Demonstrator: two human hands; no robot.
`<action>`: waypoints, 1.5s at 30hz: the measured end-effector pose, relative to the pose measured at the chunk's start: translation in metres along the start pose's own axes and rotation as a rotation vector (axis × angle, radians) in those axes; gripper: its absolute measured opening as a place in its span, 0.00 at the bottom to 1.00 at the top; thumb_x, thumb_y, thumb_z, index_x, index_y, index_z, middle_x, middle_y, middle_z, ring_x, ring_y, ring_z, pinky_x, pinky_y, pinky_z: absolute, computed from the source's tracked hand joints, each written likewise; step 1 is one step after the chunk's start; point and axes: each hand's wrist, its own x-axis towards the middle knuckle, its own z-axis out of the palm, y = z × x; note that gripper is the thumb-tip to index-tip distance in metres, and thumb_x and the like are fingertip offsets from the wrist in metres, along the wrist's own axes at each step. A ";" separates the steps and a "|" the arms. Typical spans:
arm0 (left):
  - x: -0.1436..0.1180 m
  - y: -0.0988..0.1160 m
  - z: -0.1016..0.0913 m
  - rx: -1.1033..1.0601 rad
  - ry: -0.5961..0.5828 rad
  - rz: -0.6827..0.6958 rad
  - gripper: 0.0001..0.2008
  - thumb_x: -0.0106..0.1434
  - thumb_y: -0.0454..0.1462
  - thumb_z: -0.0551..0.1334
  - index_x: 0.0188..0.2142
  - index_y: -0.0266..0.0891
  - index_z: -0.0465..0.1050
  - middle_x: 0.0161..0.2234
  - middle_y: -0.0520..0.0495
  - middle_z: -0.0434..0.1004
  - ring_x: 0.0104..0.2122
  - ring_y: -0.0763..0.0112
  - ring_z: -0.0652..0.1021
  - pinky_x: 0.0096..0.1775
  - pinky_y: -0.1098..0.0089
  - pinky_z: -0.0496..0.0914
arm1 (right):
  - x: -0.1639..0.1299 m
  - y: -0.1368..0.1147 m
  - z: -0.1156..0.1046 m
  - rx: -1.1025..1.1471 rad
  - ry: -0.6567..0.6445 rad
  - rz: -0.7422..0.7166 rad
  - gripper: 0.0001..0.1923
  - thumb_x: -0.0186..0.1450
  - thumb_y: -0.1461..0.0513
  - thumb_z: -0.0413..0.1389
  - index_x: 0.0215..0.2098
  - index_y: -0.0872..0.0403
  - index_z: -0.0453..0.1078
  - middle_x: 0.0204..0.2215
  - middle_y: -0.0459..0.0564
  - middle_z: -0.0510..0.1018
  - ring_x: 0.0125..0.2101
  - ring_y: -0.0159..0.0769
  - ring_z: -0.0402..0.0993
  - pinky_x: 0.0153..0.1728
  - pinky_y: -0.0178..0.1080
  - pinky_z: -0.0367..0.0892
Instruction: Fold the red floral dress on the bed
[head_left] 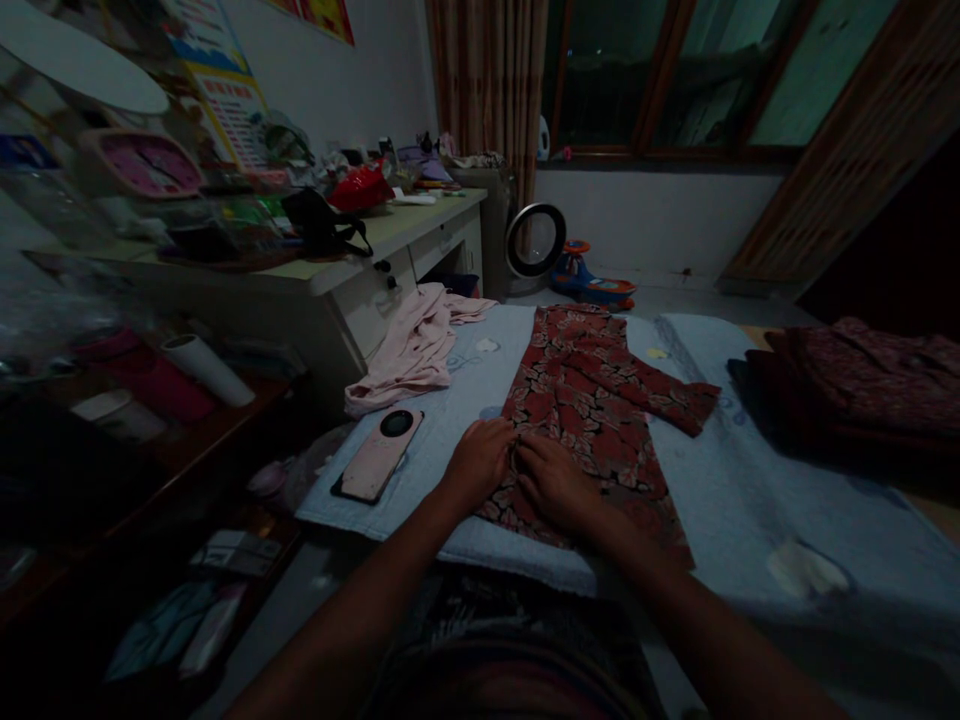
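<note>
A red-brown shirt (592, 400) with a dark-outlined leaf pattern lies spread on a light blue cloth-covered bed (480, 370). One short sleeve sticks out to the right; on the left no sleeve shows. At the shirt's left edge, my left hand (480, 462) is closed, fingers bent onto the fabric. Close beside it, my right hand (556, 482) rests on the shirt, its fingers curled into the cloth and pointing left. The fingertips of both hands are partly hidden in dim light. Left of my hands lies a phone (381, 458), back up.
A crumpled pale pink garment (409, 345) lies at the bed's far left. Folded dark red clothes (877, 400) are stacked at the right. A cluttered desk (390, 230) stands left, with a low shelf (247, 410) before it. Beyond are a round-doored machine (535, 240) and a ride-on toy (592, 278).
</note>
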 end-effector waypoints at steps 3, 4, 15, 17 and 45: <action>0.012 -0.003 0.014 -0.021 -0.090 0.040 0.21 0.68 0.29 0.53 0.58 0.37 0.69 0.60 0.41 0.72 0.60 0.63 0.70 0.62 0.58 0.64 | -0.003 0.003 0.001 -0.033 0.017 0.042 0.21 0.67 0.66 0.53 0.58 0.59 0.67 0.60 0.62 0.69 0.60 0.47 0.64 0.63 0.53 0.61; 0.013 -0.004 0.018 -0.016 -0.122 0.043 0.22 0.68 0.29 0.53 0.59 0.37 0.68 0.61 0.41 0.71 0.61 0.64 0.70 0.63 0.58 0.64 | -0.005 0.003 0.002 -0.038 0.008 0.049 0.21 0.67 0.66 0.53 0.58 0.59 0.67 0.60 0.62 0.69 0.61 0.47 0.64 0.63 0.53 0.61; 0.002 -0.009 0.027 0.045 -0.136 0.053 0.23 0.70 0.34 0.54 0.63 0.40 0.63 0.64 0.42 0.67 0.65 0.63 0.65 0.64 0.55 0.61 | -0.037 -0.022 0.004 -0.029 -0.017 0.065 0.24 0.67 0.66 0.52 0.61 0.56 0.66 0.60 0.62 0.70 0.61 0.49 0.64 0.61 0.55 0.64; 0.002 -0.009 0.027 0.041 -0.135 0.050 0.23 0.70 0.36 0.55 0.64 0.41 0.63 0.64 0.43 0.66 0.65 0.63 0.64 0.65 0.55 0.60 | -0.041 -0.026 0.002 -0.022 -0.009 0.062 0.23 0.68 0.66 0.52 0.61 0.56 0.67 0.60 0.62 0.70 0.61 0.49 0.65 0.61 0.55 0.64; 0.022 0.040 0.047 -0.011 -0.198 0.123 0.24 0.69 0.37 0.58 0.64 0.40 0.60 0.64 0.42 0.66 0.65 0.61 0.64 0.66 0.56 0.57 | -0.074 0.015 -0.020 0.051 0.108 0.289 0.19 0.65 0.66 0.51 0.53 0.55 0.73 0.58 0.58 0.73 0.58 0.45 0.68 0.60 0.51 0.64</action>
